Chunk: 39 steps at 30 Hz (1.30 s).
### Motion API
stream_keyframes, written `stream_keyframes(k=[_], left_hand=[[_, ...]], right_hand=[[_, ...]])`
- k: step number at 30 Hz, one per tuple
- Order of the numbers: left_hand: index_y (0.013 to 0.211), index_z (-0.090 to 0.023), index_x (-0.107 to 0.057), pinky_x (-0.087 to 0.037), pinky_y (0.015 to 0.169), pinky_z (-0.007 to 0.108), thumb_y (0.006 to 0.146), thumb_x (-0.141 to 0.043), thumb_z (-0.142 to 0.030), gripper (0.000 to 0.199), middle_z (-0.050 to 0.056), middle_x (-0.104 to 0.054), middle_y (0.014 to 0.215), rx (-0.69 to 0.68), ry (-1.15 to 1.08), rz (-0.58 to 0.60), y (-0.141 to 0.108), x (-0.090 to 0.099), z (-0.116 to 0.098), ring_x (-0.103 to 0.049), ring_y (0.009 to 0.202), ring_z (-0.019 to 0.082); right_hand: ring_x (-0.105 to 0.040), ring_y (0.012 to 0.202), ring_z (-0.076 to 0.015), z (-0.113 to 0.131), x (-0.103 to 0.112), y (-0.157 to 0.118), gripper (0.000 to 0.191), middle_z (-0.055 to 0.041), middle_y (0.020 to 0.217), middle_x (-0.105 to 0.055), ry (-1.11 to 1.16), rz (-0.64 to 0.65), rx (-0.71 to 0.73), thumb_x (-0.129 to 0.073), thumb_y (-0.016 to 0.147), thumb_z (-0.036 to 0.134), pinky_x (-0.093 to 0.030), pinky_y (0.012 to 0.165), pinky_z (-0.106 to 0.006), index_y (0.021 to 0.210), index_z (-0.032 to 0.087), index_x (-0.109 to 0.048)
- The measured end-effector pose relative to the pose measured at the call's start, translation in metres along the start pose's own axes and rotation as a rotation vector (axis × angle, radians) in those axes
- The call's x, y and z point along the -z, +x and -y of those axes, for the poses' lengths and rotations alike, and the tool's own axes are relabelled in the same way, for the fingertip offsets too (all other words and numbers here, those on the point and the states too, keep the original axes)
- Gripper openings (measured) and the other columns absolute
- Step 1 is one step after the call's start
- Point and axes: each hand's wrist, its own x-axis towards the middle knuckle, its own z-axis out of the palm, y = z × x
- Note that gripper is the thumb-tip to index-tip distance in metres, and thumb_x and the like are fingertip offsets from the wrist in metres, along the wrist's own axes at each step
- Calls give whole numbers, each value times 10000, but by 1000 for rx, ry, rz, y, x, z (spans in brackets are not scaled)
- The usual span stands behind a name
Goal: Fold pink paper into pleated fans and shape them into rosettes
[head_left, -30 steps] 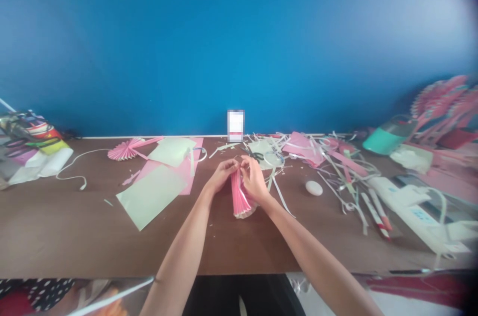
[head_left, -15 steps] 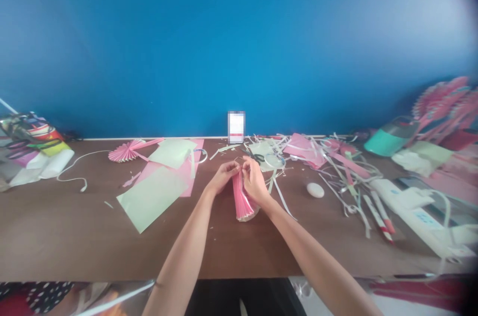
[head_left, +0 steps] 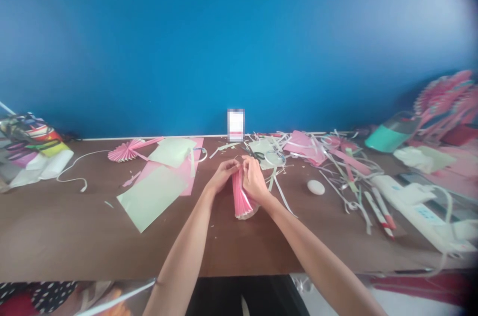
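Observation:
A pleated pink paper fan (head_left: 242, 200) stands out between my hands at the middle of the table, its white-edged folds spreading toward me. My left hand (head_left: 224, 174) pinches its narrow far end from the left. From the right, my right hand (head_left: 254, 177) closes round the same end, fingers bent over the pleats. Something thin shows by the fingertips, too small to name. Just beyond my right hand lie dark-handled scissors (head_left: 257, 155), partly hidden. A roll of clear tape (head_left: 275, 158) rests among paper strips close by.
Left are pale green sheets (head_left: 153, 196), a finished-looking pink fan (head_left: 125, 150) and a white cable (head_left: 82, 187). Right are a white oval object (head_left: 315, 187), red-and-white pens (head_left: 379, 214), a power strip (head_left: 414, 211) and paper scraps (head_left: 304, 146). A phone (head_left: 236, 125) leans against the blue wall.
Both hands keep their grip on the pink paper fan, with only slight finger movement. The view has shifted a little; the objects on the table lie as before.

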Motion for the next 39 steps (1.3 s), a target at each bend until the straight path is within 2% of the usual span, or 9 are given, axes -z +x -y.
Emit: stream_keyframes(k=[3,9,15,18,23,29,33,39], left_hand=[[779,-157,-602,-389,740,253,782,-656,-422,270,5,-577,780,8,-9,-23,0,-1,-1,-517,749,137],[784,-161,-592,-405,743,252,781,-650,-440,286,5,-572,782,-4,13,-42,-1,-4,-5,-518,747,136],[965,-187,-633,-421,865,297,795,-649,-419,288,42,-636,979,-38,-17,-18,-2,-8,-11,-570,918,179],[990,-184,-667,-416,890,315,801,-638,-417,301,51,-658,983,-22,10,5,-2,-9,-11,-584,926,193],[961,-181,-693,-422,844,294,796,-641,-390,271,42,-673,952,-18,15,-59,0,-6,-6,-587,884,179],[979,-187,-694,-419,863,301,787,-662,-377,271,50,-676,987,-19,-2,-117,0,-5,-5,-589,932,191],[1016,-181,-688,-419,886,319,799,-654,-396,308,68,-673,1020,-35,-25,-103,0,-5,-4,-591,959,203],[1034,-184,-689,-412,915,334,793,-663,-408,329,72,-671,1048,-23,-31,-78,0,-4,-5,-594,984,213]], right_hand=[[-500,927,-245,0,2,-1,360,-108,970,-506,5,-12,-18,-323,914,105,-450,868,-443,1262,160,-395],[-513,958,-250,0,3,0,324,-125,1021,-506,22,-17,-21,-319,925,110,-459,864,-439,1232,171,-402],[-522,988,-239,2,1,-1,266,-127,1061,-512,40,-3,-25,-316,947,140,-460,882,-419,1185,184,-425],[-525,998,-241,2,0,-1,245,-127,1078,-516,36,-7,-36,-325,947,151,-463,877,-422,1164,191,-432],[-530,975,-244,2,0,-2,241,-129,1050,-514,22,-27,-27,-339,933,146,-467,865,-434,1158,177,-421],[-521,952,-244,5,5,0,249,-120,1023,-524,34,-19,-19,-337,921,131,-462,857,-427,1137,173,-454],[-514,959,-248,6,7,2,256,-105,1013,-546,-3,4,-16,-352,933,153,-444,880,-433,1128,191,-513],[-534,932,-221,4,8,1,184,-79,972,-538,36,19,-59,-395,950,206,-457,837,-366,1019,214,-566]])
